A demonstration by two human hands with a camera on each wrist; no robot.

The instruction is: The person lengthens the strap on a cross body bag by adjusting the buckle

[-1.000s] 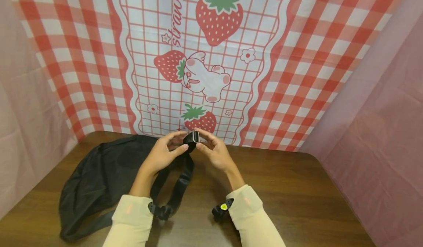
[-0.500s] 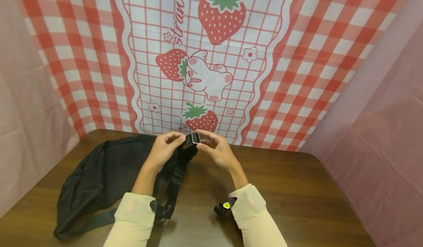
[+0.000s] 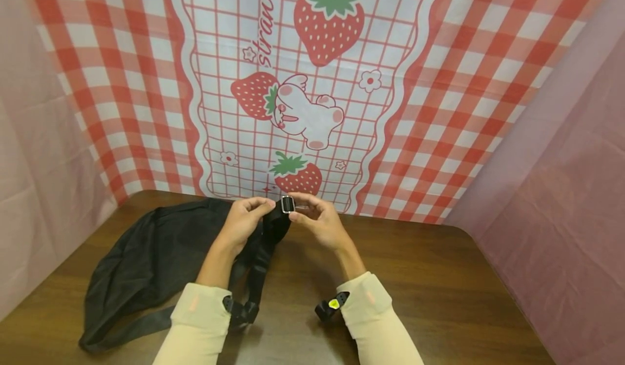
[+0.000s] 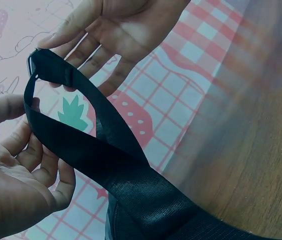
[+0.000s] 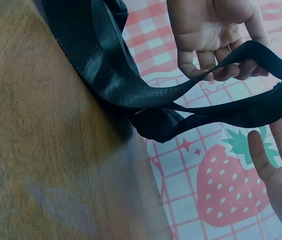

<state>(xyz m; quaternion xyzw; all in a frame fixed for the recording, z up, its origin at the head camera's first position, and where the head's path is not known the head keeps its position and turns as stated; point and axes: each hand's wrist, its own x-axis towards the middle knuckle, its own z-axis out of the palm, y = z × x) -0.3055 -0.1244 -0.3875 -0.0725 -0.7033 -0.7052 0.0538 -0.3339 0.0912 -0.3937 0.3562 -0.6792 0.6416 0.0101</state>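
Note:
In the head view, a silver-framed strap buckle [image 3: 288, 204] on a black strap [image 3: 277, 225] is held up at the table's far edge. My left hand [image 3: 244, 223] pinches the strap just left of the buckle with thumb and index finger. On the other side, my right hand [image 3: 319, 221] pinches the buckle between thumb and fingertips. The left wrist view shows the strap [image 4: 76, 150] looping up to the buckle [image 4: 32, 64], the other fingers of both hands spread loosely. A black fabric bag [image 3: 151, 262] lies on the left, joined to the strap.
The brown wooden table [image 3: 415, 289] carries the bag on its left half. A red-checked strawberry cloth [image 3: 312, 99] hangs upright behind it, with pink curtains [image 3: 561, 191] at the sides. Dark camera bands [image 3: 332, 304] sit on both wrists.
The left thumb has moved left, off the buckle's side and onto the strap. The buckle has turned its open face toward the head camera, and the hanging strap has swung left.

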